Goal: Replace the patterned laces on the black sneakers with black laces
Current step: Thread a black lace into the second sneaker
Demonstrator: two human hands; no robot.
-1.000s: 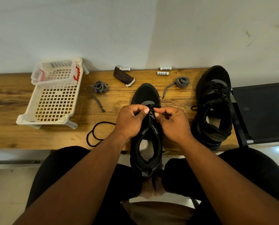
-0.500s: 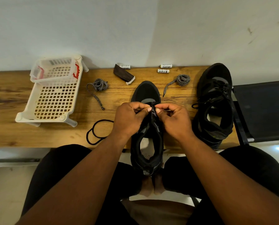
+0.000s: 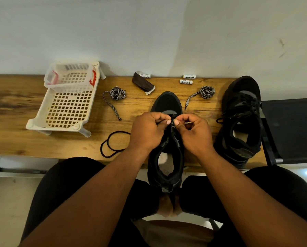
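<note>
A black sneaker lies toe-away at the wooden bench's front edge, its heel hanging over my lap. My left hand and my right hand meet over its front eyelets, each pinching the black lace, whose slack loops on the bench to the left. A second black sneaker, laced in black, stands at the right end. Two black-and-white patterned laces lie coiled on the bench, one on the left and one on the right.
A white slotted plastic basket holding a smaller one sits at the left. A dark folded cloth and three small white batteries lie by the wall. A black chair seat stands right of the bench.
Both hands have crept slightly toward the toe and drawn closer, thumbs now nearly touching. The sneakers and the loose laces have not moved.
</note>
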